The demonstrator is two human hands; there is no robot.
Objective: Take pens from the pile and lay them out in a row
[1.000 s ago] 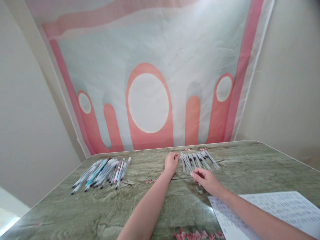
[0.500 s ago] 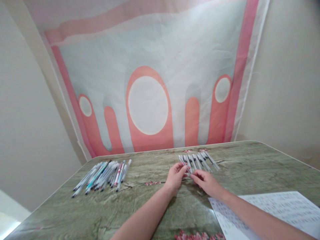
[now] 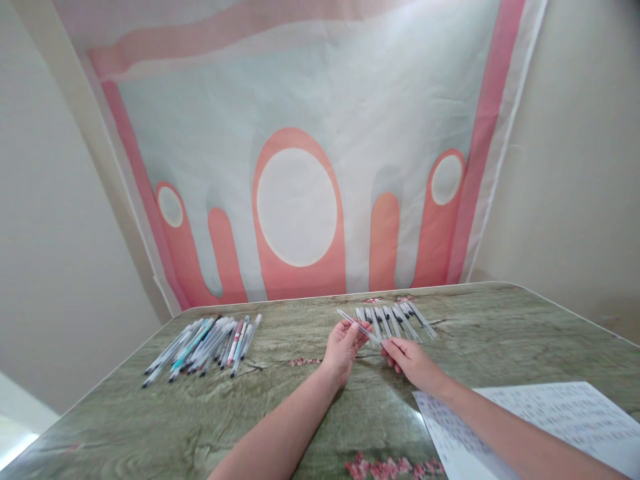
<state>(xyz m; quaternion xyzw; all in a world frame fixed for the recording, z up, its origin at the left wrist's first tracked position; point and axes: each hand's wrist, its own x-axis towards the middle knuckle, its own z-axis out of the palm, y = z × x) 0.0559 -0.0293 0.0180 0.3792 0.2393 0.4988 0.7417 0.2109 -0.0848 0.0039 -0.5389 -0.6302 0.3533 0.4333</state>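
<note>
1. The row of pens point(image 3: 393, 323) is laid side by side on the table point(image 3: 150, 433), apparently so that each pen can be told from its neighbours.
2. A pen point(image 3: 369, 333) is held slantwise just off the row's left end, its far tip pointed away to the left.
3. Its middle is pinched between thumb and fingers of the left hand point(image 3: 345, 347), presumably for steadiness.
4. Its near end is met by the drawn-together fingertips of the right hand point(image 3: 407, 360), at the row's near side; a two-point hold probably lets it be turned.
5. Well left of the row, a loose pile of pens point(image 3: 213, 347) is kept, seemingly to avoid mixing.
6. Nearer than the row and rightward, a printed sheet point(image 3: 565, 407) is partly covered by the right forearm.
</note>
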